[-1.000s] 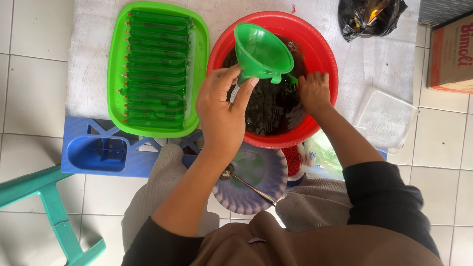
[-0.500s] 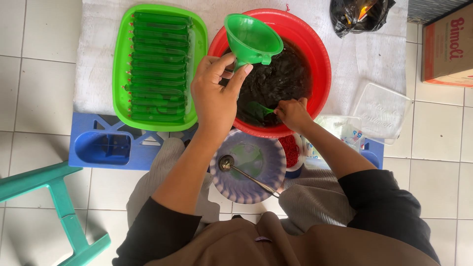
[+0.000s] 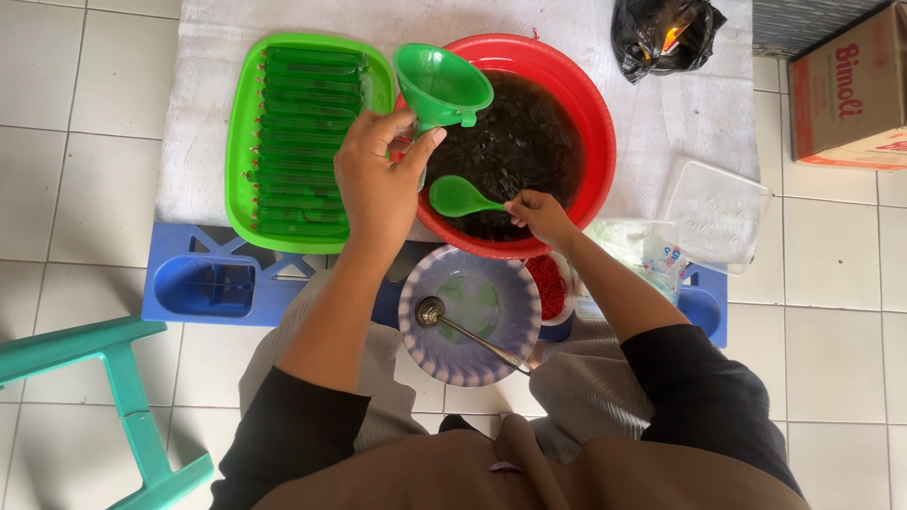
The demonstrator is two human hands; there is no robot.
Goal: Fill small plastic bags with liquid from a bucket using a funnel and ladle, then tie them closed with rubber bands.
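Funnel (image 3: 441,85), bright green, is gripped at its neck by the left hand (image 3: 378,184), which holds it upright over the left rim of the red basin (image 3: 595,123). The basin sits on a white cloth (image 3: 690,104) spread on the floor and is full of a dark liquid with small dark bits (image 3: 515,142). The right hand (image 3: 540,215) pinches the handle of a green spoon (image 3: 458,196), whose bowl hovers over the liquid near the basin's front edge, just below the funnel. Beside the basin, toward the cloth's left edge, a green tray (image 3: 244,142) holds a stack of long filled green tubes (image 3: 304,142). Along the cloth's front edge stands a blue plastic stool (image 3: 203,283). On the person's lap rests a purple-rimmed bowl (image 3: 470,316) with a metal ladle (image 3: 463,331) lying in it. A clear plastic tub (image 3: 718,212) sits at the cloth's right edge, a black bag (image 3: 661,33) at its far edge.
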